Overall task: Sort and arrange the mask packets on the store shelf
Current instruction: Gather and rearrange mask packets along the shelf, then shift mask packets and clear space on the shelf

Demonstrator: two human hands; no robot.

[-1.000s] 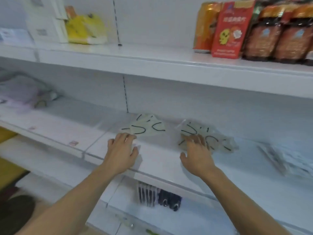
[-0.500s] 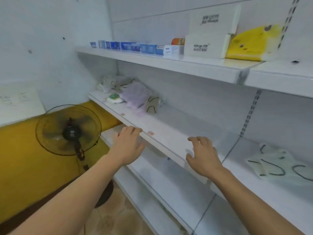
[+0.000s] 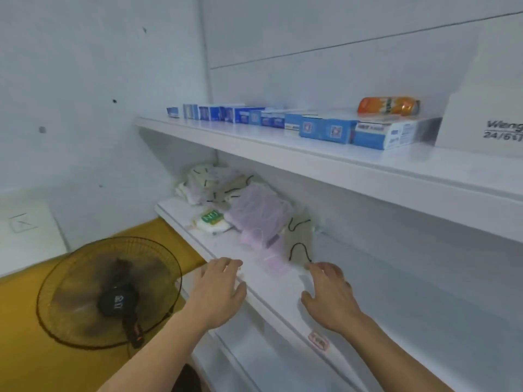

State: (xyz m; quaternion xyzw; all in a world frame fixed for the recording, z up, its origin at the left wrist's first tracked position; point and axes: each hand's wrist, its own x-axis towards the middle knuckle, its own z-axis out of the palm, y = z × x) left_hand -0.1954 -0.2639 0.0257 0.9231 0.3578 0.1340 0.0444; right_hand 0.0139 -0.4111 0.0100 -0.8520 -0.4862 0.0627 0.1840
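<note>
Nearest, both hands are spread flat and empty: the left hand [image 3: 219,290] is held at the front edge of the shelf [image 3: 285,301], and the right hand [image 3: 329,297] is laid on it, fingertips just short of a beige packet [image 3: 300,244]. Beyond, the mask packets [image 3: 254,213] are seen heaped unsorted toward the shelf's far corner, purple ones in front, pale ones behind. Sorting of this heap is judged barely begun; nearly all arranging remains.

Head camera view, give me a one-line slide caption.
Both bare hands, left hand and right hand, reach along the white shelf toward jumbled clear-wrapped mask packets.
</note>
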